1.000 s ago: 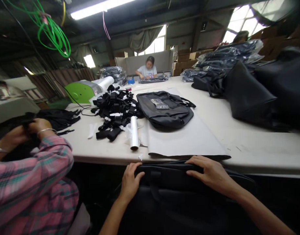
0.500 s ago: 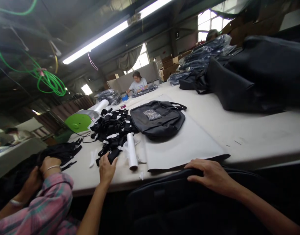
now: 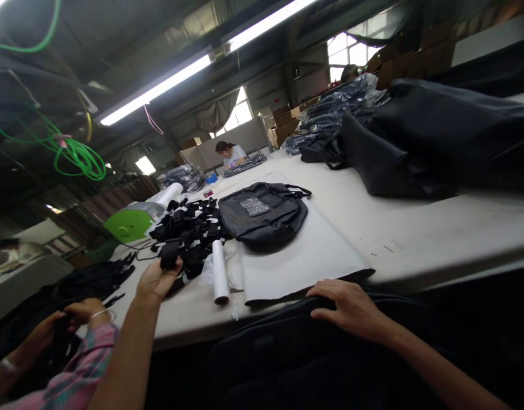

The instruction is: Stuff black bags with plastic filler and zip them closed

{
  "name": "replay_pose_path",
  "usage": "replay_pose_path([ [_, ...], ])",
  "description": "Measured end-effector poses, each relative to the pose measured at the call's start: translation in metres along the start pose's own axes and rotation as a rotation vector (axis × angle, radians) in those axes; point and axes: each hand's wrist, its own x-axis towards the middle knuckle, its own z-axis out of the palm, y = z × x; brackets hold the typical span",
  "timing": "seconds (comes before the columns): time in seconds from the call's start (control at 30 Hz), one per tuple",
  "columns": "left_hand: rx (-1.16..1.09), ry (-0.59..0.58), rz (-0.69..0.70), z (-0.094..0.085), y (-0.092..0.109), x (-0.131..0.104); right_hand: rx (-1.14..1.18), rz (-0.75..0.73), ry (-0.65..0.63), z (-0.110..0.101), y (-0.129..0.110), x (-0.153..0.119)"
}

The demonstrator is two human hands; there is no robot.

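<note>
My left hand point(image 3: 157, 280) is closed on a rolled black strap point(image 3: 171, 254), held up at the near edge of a heap of black straps with white ties point(image 3: 189, 219). My right hand point(image 3: 345, 310) grips the top edge of a dark backpack point(image 3: 283, 347) in front of the table, thumb on the near side. Much of that backpack is lost in shadow. A black bag point(image 3: 262, 213) with a clear-covered patch lies on a white sheet point(image 3: 287, 267) beyond my hands. Beside the straps lies a white plastic roll point(image 3: 220, 273).
At my left a co-worker's hands point(image 3: 85, 313) handle black straps. A green machine point(image 3: 127, 222) stands behind the heap. Large black bags point(image 3: 433, 136) and plastic-wrapped bags point(image 3: 339, 108) cover the table's right and far side. Another person point(image 3: 232, 155) works at the far end.
My left hand has lifted the rolled strap off the table, moving up and left with it. My right hand keeps its grip on the backpack. The view has shifted slightly.
</note>
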Motion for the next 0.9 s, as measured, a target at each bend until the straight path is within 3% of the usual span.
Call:
replay_pose_path([
  [0.13, -0.175, 0.007, 0.127, 0.005, 0.029, -0.035, -0.052, -0.003, 0.039, 0.009, 0.007, -0.004],
  [0.3, -0.177, -0.112, 0.195, 0.019, 0.037, -0.089, -0.015, -0.069, 0.061, 0.003, 0.009, -0.009],
  [0.4, -0.135, -0.213, 0.198, 0.029, 0.039, -0.120, 0.172, -0.128, 0.050, -0.009, -0.006, -0.010],
  [0.53, -0.072, -0.334, 0.212, 0.046, 0.036, -0.153, 0.439, -0.096, 0.003, -0.015, -0.047, -0.012],
  [0.7, 0.272, -0.514, 0.434, 0.063, 0.018, -0.200, 0.994, -0.084, -0.388, 0.009, -0.093, -0.014],
  [0.8, 0.354, -0.690, 0.525, 0.064, -0.006, -0.232, 1.284, -0.069, -0.409, 0.017, -0.099, -0.010],
  [0.9, 0.339, -0.746, 0.512, 0.058, -0.046, -0.255, 1.325, 0.010, -0.407, 0.012, -0.100, 0.001],
])
